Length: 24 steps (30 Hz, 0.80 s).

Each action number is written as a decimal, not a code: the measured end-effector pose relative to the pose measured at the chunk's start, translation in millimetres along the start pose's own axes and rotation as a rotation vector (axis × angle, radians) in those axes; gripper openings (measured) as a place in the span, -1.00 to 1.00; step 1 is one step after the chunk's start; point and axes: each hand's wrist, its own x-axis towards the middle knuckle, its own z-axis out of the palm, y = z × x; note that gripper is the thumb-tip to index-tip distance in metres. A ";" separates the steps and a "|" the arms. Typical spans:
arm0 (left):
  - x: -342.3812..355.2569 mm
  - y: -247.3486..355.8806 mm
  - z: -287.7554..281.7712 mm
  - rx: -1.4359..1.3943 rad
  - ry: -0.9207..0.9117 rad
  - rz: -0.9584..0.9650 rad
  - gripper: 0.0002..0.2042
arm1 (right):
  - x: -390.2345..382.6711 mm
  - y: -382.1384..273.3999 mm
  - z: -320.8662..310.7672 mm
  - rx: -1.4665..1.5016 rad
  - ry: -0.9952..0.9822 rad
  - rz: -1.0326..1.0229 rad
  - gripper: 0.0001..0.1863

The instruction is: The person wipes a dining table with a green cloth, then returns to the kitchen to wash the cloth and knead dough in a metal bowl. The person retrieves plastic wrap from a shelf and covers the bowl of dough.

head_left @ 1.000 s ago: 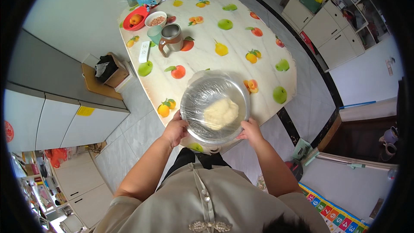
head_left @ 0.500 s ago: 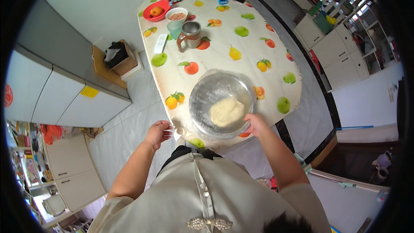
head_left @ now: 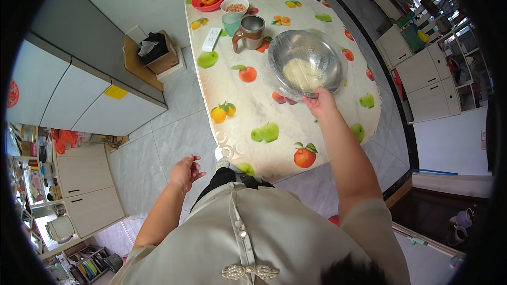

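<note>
A single fisheye view looks steeply down from the person's head, over the chest, onto the table and floor. The table sits at arm's reach; straight edges bend toward the rim.

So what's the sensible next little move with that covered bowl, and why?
Probably let go of the rim and draw the right hand back. The metal bowl with dough under clear film appears to sit flat on the fruit-print table, well in from the edge, while the left hand hangs free off the table.
</note>
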 end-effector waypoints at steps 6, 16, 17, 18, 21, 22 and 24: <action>4.6 4.3 16.4 0.156 -0.167 -0.018 -0.72 | 13.0 46.9 22.4 0.026 0.023 0.138 -0.74; -7.2 36.7 59.9 0.297 -0.360 0.103 -0.60 | -38.7 128.2 20.8 -0.110 -0.017 0.256 -0.49; -11.3 42.4 67.0 0.293 -0.366 0.112 -0.60 | -42.6 134.9 8.0 -0.149 -0.043 0.259 -0.48; -12.0 46.9 69.9 0.313 -0.380 0.118 -0.61 | -45.9 139.2 -5.2 -0.190 -0.068 0.265 -0.48; -15.6 56.1 77.1 0.351 -0.365 0.131 -0.63 | -70.1 137.4 -30.1 -0.228 -0.070 0.227 -0.49; -11.4 56.9 75.3 0.354 -0.339 0.131 -0.63 | -74.0 134.9 -38.6 -0.244 -0.070 0.221 -0.50; -0.3 57.3 69.6 0.360 -0.285 0.129 -0.60 | -80.3 128.3 -52.1 -0.277 -0.070 0.208 -0.52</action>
